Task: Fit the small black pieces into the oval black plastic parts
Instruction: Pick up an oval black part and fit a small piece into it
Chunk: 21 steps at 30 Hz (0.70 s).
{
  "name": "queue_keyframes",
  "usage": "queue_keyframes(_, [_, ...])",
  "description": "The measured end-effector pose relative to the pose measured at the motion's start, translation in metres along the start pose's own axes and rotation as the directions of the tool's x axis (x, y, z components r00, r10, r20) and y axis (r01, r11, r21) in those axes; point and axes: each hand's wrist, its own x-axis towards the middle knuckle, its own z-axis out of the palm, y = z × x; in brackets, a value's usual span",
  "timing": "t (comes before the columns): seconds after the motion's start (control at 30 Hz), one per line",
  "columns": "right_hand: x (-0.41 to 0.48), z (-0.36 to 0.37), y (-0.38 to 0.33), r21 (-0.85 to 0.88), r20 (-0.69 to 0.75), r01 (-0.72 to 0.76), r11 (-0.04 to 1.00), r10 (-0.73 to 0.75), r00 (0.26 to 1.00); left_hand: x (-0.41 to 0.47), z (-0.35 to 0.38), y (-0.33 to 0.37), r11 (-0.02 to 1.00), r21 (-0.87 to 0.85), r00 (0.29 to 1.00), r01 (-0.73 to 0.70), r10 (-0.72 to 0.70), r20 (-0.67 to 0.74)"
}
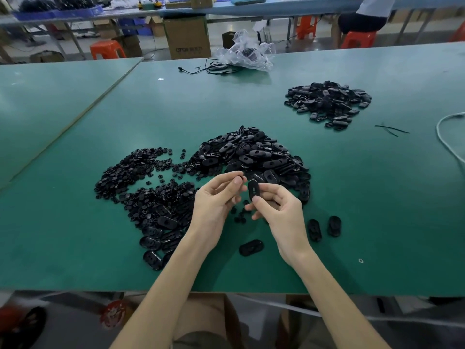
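My right hand (pixel 278 210) pinches an oval black plastic part (pixel 253 189), held upright above the green table (pixel 377 197). Just left of it, my left hand (pixel 216 200) pinches a small black piece (pixel 242 178) between thumb and forefinger; piece and oval are close but apart. A heap of oval parts (pixel 249 154) lies behind my hands. A spread of small black pieces (pixel 136 172) covers the table to the left. Three loose ovals (pixel 314 229) lie near my right wrist.
A second pile of black ovals (pixel 327 102) sits at the far right. A clear plastic bag (pixel 246 52) and black cables lie at the table's far edge. A white cord (pixel 450 144) curls at the right. Cardboard boxes stand under the near edge.
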Motion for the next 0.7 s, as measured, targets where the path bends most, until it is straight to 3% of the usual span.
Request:
queue_keyframes(0.23, [0.001, -0.0018, 0.0, 0.01, -0.065, 0.03, 0.999, -0.03, 0.997, 0.0006, 0.0031, -0.0048, 0.998, 0.056, 0.999, 0.026, -0.027, 0.018])
queue_keyframes(0.7, [0.0012, -0.0013, -0.0022, 0.015, -0.056, 0.049, 0.999, -0.048, 0.997, 0.0023, 0.0062, -0.0076, 0.992, 0.12, 0.999, 0.033, -0.031, -0.019])
